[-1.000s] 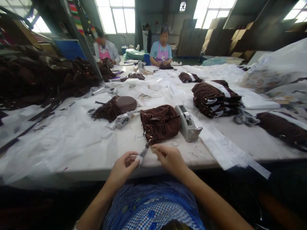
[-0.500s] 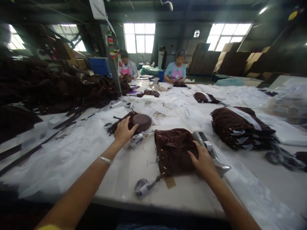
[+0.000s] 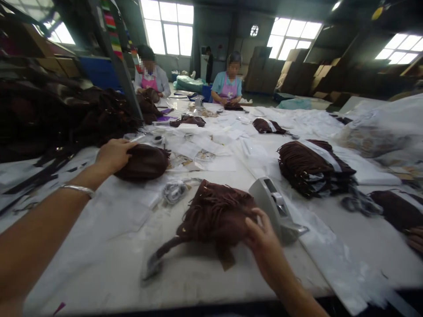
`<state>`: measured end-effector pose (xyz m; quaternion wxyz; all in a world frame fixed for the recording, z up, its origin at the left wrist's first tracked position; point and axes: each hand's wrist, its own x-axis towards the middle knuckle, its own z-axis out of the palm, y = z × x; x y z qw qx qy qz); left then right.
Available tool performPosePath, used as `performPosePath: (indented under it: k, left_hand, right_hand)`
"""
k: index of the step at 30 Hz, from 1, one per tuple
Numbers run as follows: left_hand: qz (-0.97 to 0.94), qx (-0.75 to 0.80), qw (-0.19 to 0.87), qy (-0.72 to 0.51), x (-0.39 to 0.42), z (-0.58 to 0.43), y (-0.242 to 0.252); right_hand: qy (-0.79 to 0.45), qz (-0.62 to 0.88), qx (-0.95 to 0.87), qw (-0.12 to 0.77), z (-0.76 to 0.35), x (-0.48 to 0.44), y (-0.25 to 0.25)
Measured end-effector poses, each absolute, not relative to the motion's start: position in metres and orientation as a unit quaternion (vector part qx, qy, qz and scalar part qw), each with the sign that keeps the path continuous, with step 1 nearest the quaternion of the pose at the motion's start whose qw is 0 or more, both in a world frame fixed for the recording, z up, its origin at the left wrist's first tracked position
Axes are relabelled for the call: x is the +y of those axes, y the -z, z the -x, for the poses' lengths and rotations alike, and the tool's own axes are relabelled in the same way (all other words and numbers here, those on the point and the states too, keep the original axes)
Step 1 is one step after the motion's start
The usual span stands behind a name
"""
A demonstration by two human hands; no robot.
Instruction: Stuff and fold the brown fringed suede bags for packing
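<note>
A brown fringed suede bag (image 3: 216,213) lies on the white table (image 3: 109,264) in front of me, its wrapped strap trailing toward the near edge. My right hand (image 3: 261,235) grips the bag's right side, fingers curled into the fringe. Farther left, my left hand (image 3: 114,154), a silver bangle on its wrist, is closed over a second brown bag (image 3: 143,162). A small bundle of clear plastic wrap (image 3: 173,192) sits between the two bags.
A grey tape dispenser (image 3: 276,209) stands just right of my right hand. A stack of brown fringed bags (image 3: 312,167) is at right, a big heap of bags (image 3: 66,119) at left. Two co-workers (image 3: 228,83) sit at the far end. White wrapping sheets (image 3: 333,259) cover the table.
My left hand has taken hold of the round brown bag and pulled it left. My right hand has slid the fringed bag, whose strap now trails toward the near edge.
</note>
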<state>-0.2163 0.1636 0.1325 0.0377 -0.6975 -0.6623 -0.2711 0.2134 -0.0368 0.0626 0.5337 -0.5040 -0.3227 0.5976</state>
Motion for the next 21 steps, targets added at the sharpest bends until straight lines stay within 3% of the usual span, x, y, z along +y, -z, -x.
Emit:
performPosePath:
  k: [3,5,7,8,10,11,16,21]
  left_hand:
    - [0.694,-0.665,0.078,0.264,0.111,0.192,-0.13]
    - [0.671,-0.681,0.043,0.291,0.054,0.164,-0.125]
    - [0.637,-0.702,-0.09,0.306,-0.012,0.136,-0.113]
    - [0.631,-0.699,-0.186,0.279,-0.044,0.125,-0.103]
    - [0.63,-0.663,-0.371,0.159,-0.098,0.107,-0.076]
    - [0.626,-0.65,-0.412,0.122,-0.118,0.101,-0.06]
    - [0.578,-0.701,-0.334,0.252,-0.131,0.076,-0.005]
    - [0.486,-0.621,-0.332,0.517,-0.068,0.055,-0.011]
  right_hand:
    - [-0.643,0.489,-0.472,0.354,-0.211,-0.067,-0.065]
    - [-0.497,0.538,-0.585,0.349,-0.226,-0.069,-0.062]
    - [-0.299,0.577,-0.654,0.387,-0.246,-0.059,-0.05]
    - [-0.261,0.575,-0.681,0.371,-0.254,-0.052,-0.042]
    - [-0.27,0.544,-0.719,0.338,-0.261,-0.038,-0.024]
    - [-0.299,0.523,-0.729,0.326,-0.26,-0.031,-0.016]
    - [-0.44,0.467,-0.684,0.347,-0.222,-0.002,0.004]
    - [-0.421,0.453,-0.646,0.448,-0.199,0.013,-0.016]
